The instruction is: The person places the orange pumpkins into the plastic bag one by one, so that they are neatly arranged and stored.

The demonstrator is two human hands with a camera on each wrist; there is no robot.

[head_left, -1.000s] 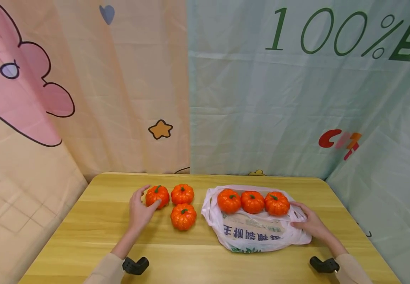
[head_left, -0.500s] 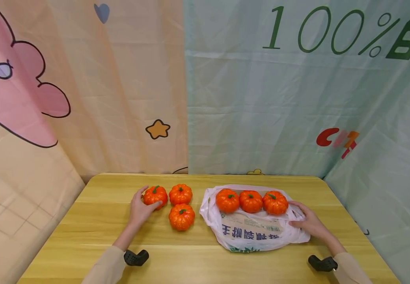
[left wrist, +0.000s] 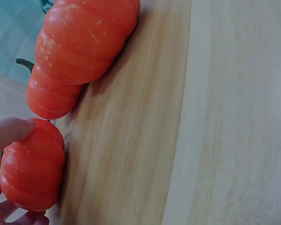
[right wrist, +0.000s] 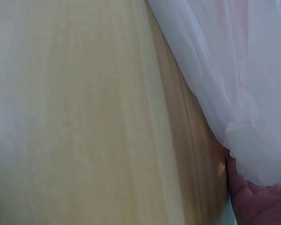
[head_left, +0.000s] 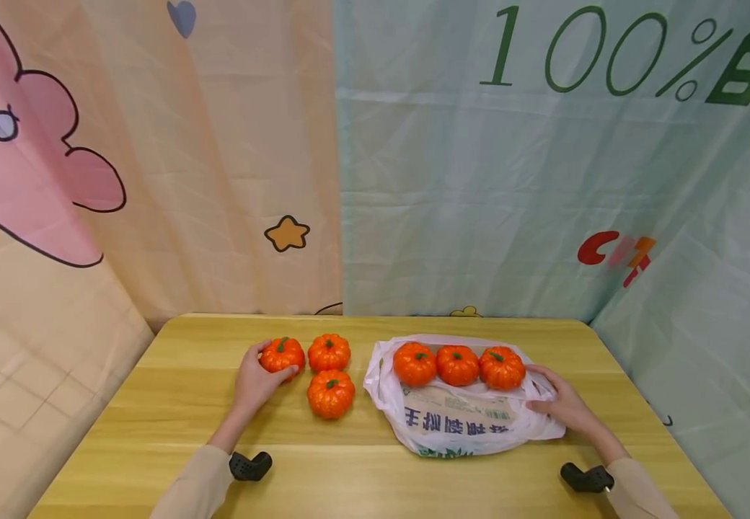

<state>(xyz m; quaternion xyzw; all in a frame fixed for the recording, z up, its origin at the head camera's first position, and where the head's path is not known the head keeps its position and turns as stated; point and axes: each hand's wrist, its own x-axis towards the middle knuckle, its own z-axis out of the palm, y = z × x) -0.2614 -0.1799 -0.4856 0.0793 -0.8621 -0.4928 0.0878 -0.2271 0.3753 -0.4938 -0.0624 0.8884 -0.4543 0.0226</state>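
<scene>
My left hand grips a small orange pumpkin with a green stem, at the left of the table. In the left wrist view the thumb lies over that pumpkin and the fingers come round below it. Two more pumpkins, one behind and one nearer, stand just right of it. A white plastic bag lies to the right with its mouth spread, and three pumpkins sit in a row in it. My right hand holds the bag's right end; in the right wrist view bunched plastic covers much of the hand.
The wooden table has rounded back corners. Printed curtains hang directly behind it and along both sides. A black strap piece juts from the left wrist, and another from the right.
My left fingers have closed in on the leftmost pumpkin. The right hand stays at the bag, and the whole head view has shifted slightly.
</scene>
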